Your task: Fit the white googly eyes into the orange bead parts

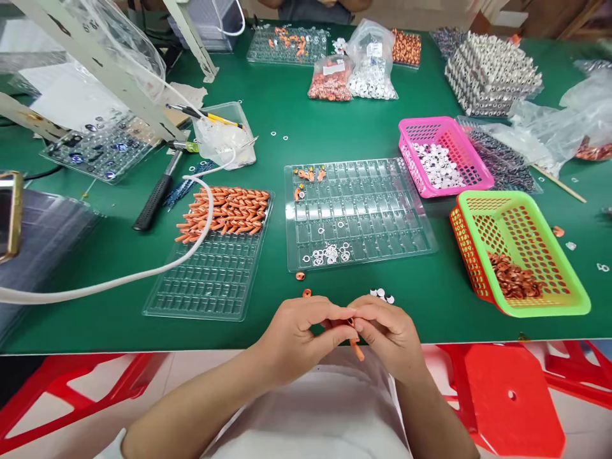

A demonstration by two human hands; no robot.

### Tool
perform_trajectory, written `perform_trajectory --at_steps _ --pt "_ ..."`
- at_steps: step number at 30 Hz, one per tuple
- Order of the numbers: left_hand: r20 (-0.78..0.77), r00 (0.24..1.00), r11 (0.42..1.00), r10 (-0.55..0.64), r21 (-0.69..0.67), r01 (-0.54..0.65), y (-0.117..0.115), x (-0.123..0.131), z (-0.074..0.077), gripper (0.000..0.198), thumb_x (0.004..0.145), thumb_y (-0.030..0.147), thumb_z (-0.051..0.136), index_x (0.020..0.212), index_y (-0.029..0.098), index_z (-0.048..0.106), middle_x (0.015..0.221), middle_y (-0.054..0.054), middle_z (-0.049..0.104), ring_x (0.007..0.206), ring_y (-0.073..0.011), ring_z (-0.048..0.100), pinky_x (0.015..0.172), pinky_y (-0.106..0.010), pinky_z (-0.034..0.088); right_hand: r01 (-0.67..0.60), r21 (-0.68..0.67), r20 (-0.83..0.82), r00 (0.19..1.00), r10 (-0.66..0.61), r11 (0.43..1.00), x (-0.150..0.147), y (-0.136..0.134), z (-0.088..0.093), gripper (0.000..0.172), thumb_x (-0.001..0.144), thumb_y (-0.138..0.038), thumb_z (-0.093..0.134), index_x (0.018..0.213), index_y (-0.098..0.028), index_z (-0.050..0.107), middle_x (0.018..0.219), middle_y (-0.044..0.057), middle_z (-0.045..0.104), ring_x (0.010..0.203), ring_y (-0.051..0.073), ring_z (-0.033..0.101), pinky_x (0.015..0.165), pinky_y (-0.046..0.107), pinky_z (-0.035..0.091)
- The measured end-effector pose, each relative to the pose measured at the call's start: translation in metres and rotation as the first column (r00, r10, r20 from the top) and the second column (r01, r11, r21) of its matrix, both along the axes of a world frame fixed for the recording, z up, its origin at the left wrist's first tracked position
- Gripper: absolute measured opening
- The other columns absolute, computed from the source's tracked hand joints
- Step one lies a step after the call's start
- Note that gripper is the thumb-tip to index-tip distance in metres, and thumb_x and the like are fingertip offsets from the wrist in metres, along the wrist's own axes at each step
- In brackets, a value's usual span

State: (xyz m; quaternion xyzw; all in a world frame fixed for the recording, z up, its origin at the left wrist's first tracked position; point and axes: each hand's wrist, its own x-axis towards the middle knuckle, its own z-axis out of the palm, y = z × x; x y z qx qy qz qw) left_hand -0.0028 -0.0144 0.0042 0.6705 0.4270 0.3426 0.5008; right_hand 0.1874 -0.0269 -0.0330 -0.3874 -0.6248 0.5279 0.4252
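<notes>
1. Orange plastic-looking piece (357, 350) is sitting between the two hands, at the near edge of the green table (268, 245), its near end poking out below the fingertips.
2. Long axis is running mostly near-far, tilting a little so the near end is pointing slightly right; far end is disappearing between the fingers.
3. Left hand (291, 338) is pinching: thumb and index finger are closing on the piece from the left.
4. Right hand (396, 338) is pinching too, coming in from the right; its fingertips are meeting the left ones just at the far end. Both hands are about equally near; neither is clearly the closer one.
5. Exact contact is hiding behind the fingers; cannot tell which hand is bearing the piece, or what the small dark spot at its far end is.
6. Black-and-white bits (381, 294) are lying just beyond the right hand; an orange round bit (306, 293) is lying just beyond the left.
7. Clear tray (368, 217) is lying farther off, straight ahead, holding white rings (331, 254) at its near left. Orange long pieces (234, 210) are filling the far part of another tray (203, 284), well left.
</notes>
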Motion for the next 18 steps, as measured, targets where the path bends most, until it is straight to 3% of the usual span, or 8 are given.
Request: perform_trajectory --at_steps 8,15,18 --pt "-0.166 0.986 0.997 0.004 0.075 0.008 -0.0038 0.0065 0.0057 0.016 0.086 0.02 0.065 0.098 0.024 0.074 0.07 0.002 0.075 0.062 -0.012 0.063 0.064 -0.022 0.048 0.034 -0.023 -0.021 0.999 -0.035 0.999 -0.0016 -0.0069 -0.0048 0.02 0.094 -0.019 0.052 0.104 -0.027 0.068 0.093 0.004 0.067 0.083 0.016 0.064 0.073 0.03 0.053" --pt "-0.048 0.999 0.99 0.015 -0.137 -0.021 -0.0057 0.0077 0.0086 0.01 0.084 0.016 0.064 0.093 0.018 0.068 0.078 0.0 0.075 0.067 -0.0116 0.068 0.065 -0.019 0.053 0.052 0.023 -0.006 0.999 -0.052 0.998 -0.0016 -0.0093 -0.0064 0.021 0.093 -0.016 0.054 0.104 -0.028 0.068 0.093 0.005 0.066 0.083 0.016 0.064 0.069 0.028 0.054" --pt "0.011 1.0 0.987 0.012 -0.162 -0.01 -0.0058 0.006 0.0075 0.011 0.084 0.015 0.063 0.094 0.018 0.068 0.078 -0.001 0.076 0.067 -0.0116 0.069 0.066 -0.019 0.054 0.053 0.051 0.028 0.998 -0.054 0.997 -0.0022 -0.009 -0.0044 0.023 0.093 -0.015 0.054 0.106 -0.027 0.068 0.092 0.005 0.067 0.082 0.016 0.064 0.068 0.028 0.054"
